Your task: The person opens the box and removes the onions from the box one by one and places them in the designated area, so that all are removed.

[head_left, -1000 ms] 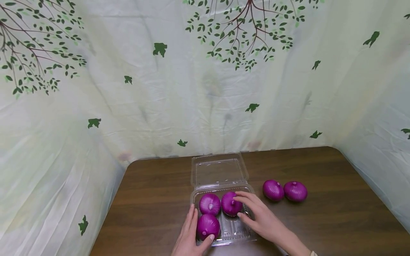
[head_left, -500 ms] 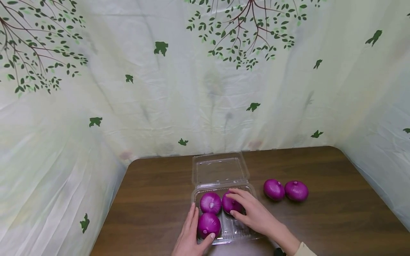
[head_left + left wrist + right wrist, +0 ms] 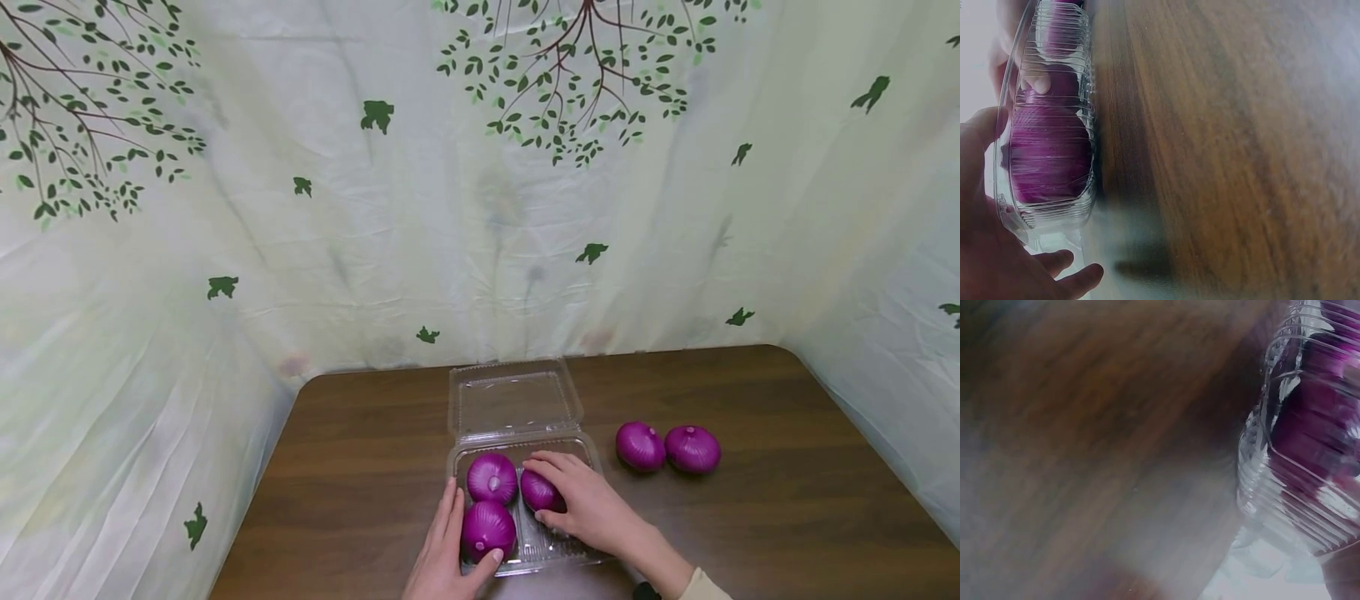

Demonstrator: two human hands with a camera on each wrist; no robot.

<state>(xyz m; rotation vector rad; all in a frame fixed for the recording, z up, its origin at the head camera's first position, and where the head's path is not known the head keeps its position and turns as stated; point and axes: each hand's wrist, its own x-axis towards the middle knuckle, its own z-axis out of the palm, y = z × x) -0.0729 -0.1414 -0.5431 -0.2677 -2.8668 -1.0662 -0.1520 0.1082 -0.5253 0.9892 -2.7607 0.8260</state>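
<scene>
A clear plastic clamshell container (image 3: pixel 532 546) lies on the table with its lid (image 3: pixel 517 402) folded back. Inside, two purple onions fill the left side, a rear onion (image 3: pixel 492 478) and a front onion (image 3: pixel 488 529). My right hand (image 3: pixel 588 504) curls its fingers and thumb around a third onion (image 3: pixel 537 490) at the back right, covering part of it. Along the container's left wall rests my left hand (image 3: pixel 446 554), fingers straight, with the thumb at the front onion. In the left wrist view, the left thumb (image 3: pixel 988 128) lies at the rim and ribbed clear walls show the onions.
Two more onions, a left one (image 3: pixel 641 446) and a right one (image 3: pixel 693 449), sit side by side on the brown wooden table (image 3: pixel 360 475), right of the container. A pale curtain (image 3: pixel 450 208) printed with leaves and branches hangs behind the table and at both sides.
My right hand has shifted slightly left over the back-right onion and now covers more of it. The left hand, the container and the other onions stay where they were.
</scene>
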